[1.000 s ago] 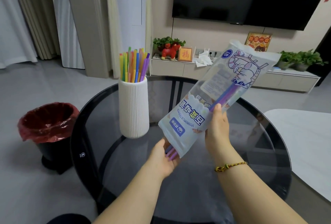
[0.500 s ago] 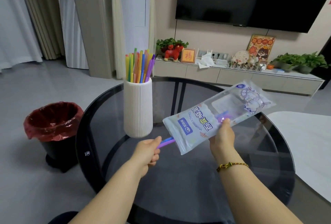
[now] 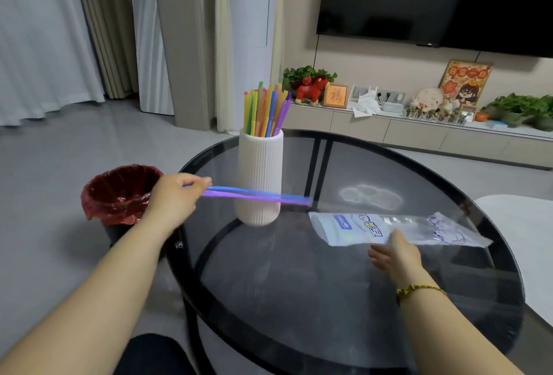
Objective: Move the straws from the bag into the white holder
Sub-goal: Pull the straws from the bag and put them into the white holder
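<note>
My left hand [image 3: 173, 199] pinches a blue and a purple straw [image 3: 257, 195] by one end; they stretch out level to the right, crossing in front of the white ribbed holder [image 3: 259, 177]. The holder stands on the round dark glass table [image 3: 329, 299] with several coloured straws [image 3: 266, 111] upright in it. The clear printed straw bag [image 3: 389, 229] lies flat on the table to the right of the holder. My right hand [image 3: 395, 255] rests at the bag's near edge, fingertips touching it.
A black bin with a red liner [image 3: 119, 192] stands on the floor left of the table, behind my left hand. A white table edge [image 3: 520, 225] sits at the right. A low TV cabinet [image 3: 419, 132] with plants and ornaments lines the far wall.
My left hand has pulled the blue and purple straws fully out of the bag and moved left. My right hand has lowered the bag flat onto the table.
</note>
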Demonstrator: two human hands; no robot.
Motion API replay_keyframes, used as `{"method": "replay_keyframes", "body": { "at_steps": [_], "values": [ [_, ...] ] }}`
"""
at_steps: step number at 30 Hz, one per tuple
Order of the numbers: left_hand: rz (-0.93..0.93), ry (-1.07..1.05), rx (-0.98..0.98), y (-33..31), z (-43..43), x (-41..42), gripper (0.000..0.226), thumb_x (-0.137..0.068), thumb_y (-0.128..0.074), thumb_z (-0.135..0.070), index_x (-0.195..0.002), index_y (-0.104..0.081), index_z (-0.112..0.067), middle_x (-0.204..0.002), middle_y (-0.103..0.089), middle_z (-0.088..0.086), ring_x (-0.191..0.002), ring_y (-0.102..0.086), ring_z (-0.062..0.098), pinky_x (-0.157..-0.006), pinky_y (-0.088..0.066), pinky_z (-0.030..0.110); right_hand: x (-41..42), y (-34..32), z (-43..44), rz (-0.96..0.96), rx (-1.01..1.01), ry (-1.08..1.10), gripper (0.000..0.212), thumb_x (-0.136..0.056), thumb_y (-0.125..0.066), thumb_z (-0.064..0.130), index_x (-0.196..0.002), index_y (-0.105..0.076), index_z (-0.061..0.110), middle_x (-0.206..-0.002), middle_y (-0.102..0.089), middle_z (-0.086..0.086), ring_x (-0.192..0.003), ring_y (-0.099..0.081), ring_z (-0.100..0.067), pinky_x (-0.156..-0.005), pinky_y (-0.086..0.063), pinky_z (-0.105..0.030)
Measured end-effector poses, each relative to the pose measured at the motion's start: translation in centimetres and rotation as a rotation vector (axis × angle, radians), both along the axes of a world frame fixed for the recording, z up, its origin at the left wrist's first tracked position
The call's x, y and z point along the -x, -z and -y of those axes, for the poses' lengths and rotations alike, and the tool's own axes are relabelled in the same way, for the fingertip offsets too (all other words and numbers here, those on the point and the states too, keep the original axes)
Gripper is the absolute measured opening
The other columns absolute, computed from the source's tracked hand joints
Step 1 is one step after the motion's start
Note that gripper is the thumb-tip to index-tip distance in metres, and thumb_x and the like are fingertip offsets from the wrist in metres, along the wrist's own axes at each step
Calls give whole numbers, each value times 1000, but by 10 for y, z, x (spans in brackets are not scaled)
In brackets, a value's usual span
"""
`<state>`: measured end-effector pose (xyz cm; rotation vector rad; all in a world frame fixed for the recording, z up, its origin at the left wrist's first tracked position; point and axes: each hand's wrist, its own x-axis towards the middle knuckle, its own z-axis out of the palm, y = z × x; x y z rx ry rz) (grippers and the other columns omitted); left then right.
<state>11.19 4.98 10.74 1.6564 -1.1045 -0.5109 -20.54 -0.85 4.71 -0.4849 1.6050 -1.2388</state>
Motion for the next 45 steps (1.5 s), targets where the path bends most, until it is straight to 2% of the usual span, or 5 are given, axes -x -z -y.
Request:
{"method": "replay_keyframes", "body": {
  "at_steps": [2,8,25,35,45],
  "values": [
    [97,-33,17,-15,-7,-9,15,-84,-60,-21,-75,-67,-11,-33,-39,-5,-29,-35,8,-40,-32,22,8,-1,-4,-160,-85,-48,43,-92,-33,36,-79,-52,0,-38,-53,-18,-29,-39,-20,-32,-30,-16],
    [372,-33,19,-57,-32,-20,16,-83,-61,-20,-69,-66,-13,-52,-51,0,-52,-43,16,-49,-31,26,19,-2,-21,-764,-73,-17,51,-91,-40,35,-119,-39,-8,-115,-53,-32,-97,-52,-42,-81,-40,-43],
    [471,227,269,-113,-31,24,19,-82,-60,-30,-94,-67,-17,-59,-53,-7,-57,-48,4,-54,-36,21,-157,-99,-44,-925,875,-948,20,-92,-43,17,-107,-51,6,-93,-58,-10,-84,-54,-25,-75,-47,-34],
    [-15,264,56,-46,32,12,45,-88,-51,-12,-132,-40,-16,-125,-54,8,-105,-55,21,-89,-42,34,-143,-164,7,13,881,-594,18,-95,-35,11,-81,-45,13,-51,-65,3,-54,-66,-7,-58,-58,-21],
    [-27,385,9,-22,88,36,110,-64,-79,-23,-142,-1,-24,-146,-27,6,-130,-33,25,-103,-35,45,-159,-204,48,49,1051,-497,21,-95,-35,10,-78,-45,17,-62,-67,3,-65,-67,-7,-76,-56,-27]
  ]
}}
